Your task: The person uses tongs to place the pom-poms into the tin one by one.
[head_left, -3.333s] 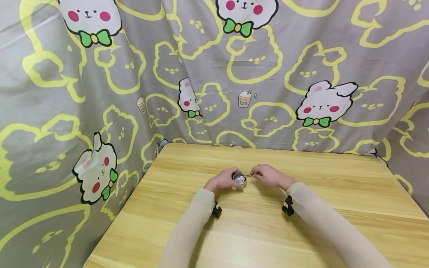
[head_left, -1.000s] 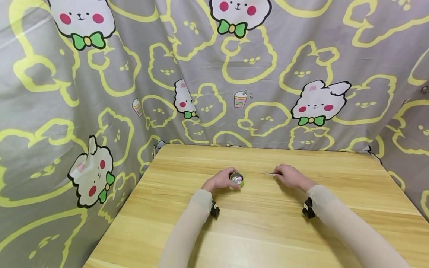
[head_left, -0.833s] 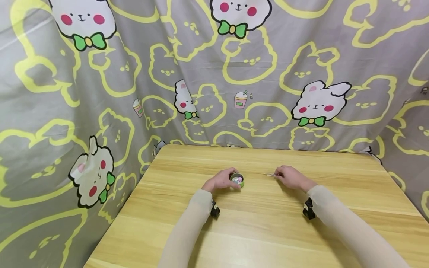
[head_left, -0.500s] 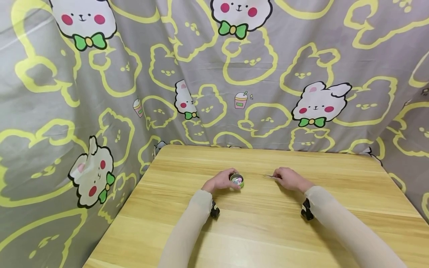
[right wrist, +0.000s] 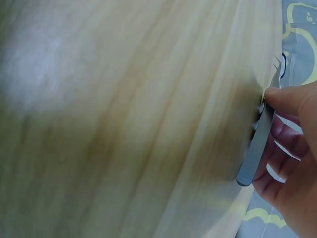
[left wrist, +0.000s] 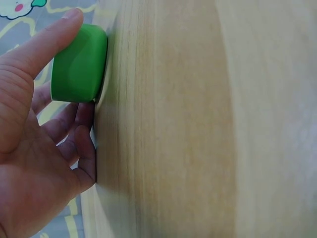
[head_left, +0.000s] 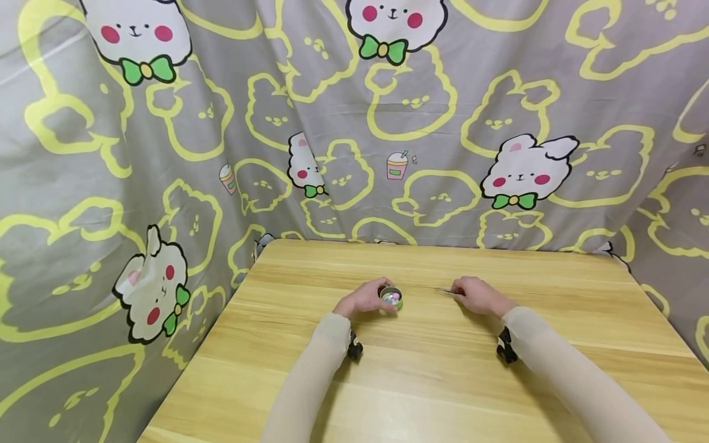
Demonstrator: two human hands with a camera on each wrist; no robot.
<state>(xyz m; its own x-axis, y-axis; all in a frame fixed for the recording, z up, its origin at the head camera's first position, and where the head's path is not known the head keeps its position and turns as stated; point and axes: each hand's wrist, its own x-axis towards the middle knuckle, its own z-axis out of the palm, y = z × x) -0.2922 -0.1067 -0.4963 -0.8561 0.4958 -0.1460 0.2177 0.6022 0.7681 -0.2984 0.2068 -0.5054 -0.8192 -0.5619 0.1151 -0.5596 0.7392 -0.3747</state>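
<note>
In the head view my left hand (head_left: 367, 298) grips a small round green tin (head_left: 399, 304) on the table, with pink, white and pale blue bits (head_left: 393, 296) inside. The left wrist view has the thumb against the side of the green tin (left wrist: 79, 64) and fingers behind it. To the right, my right hand (head_left: 477, 294) holds metal tweezers (head_left: 446, 291) low by the tabletop, tips toward the tin. Seen from the right wrist, the thumb presses the upper part of the tweezers (right wrist: 258, 148); their rounded end points down and the thin tips up.
The wood-grain table (head_left: 399, 381) runs to a grey curtain (head_left: 354, 117) with yellow outlines and rabbit faces at the back and left. Black wrist cameras sit under both sleeves.
From over the tin, the right hand has moved right with the tweezers and lowered to the table. Lately it has barely shifted, the tweezers turning slightly. The left hand keeps its grip on the tin.
</note>
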